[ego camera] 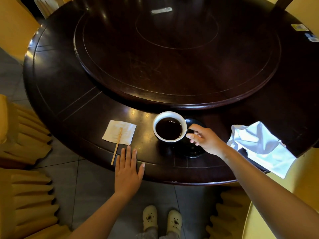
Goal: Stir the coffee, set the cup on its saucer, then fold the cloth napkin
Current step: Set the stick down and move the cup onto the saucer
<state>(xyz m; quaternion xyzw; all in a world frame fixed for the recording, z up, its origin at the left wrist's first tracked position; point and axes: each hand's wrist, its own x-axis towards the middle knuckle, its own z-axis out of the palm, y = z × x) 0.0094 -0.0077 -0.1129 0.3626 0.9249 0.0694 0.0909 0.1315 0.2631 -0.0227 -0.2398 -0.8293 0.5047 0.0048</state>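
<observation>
A white-lined cup (170, 128) full of dark coffee is near the table's front edge, over the left part of a dark saucer (193, 150). My right hand (205, 139) pinches the cup's handle from the right. Whether the cup rests on the saucer or hangs just above it, I cannot tell. A wooden stir stick (117, 146) lies across a small white paper napkin (120, 132) to the left. My left hand (128, 169) rests flat on the table edge beside the stick's near end. A crumpled white cloth napkin (260, 145) lies at the right, drooping over the edge.
A large dark lazy Susan (176, 54) fills the middle of the round wooden table (57, 94). Yellow-covered chairs (24, 195) stand at the left and right. Small packets (303, 31) lie at the far right rim.
</observation>
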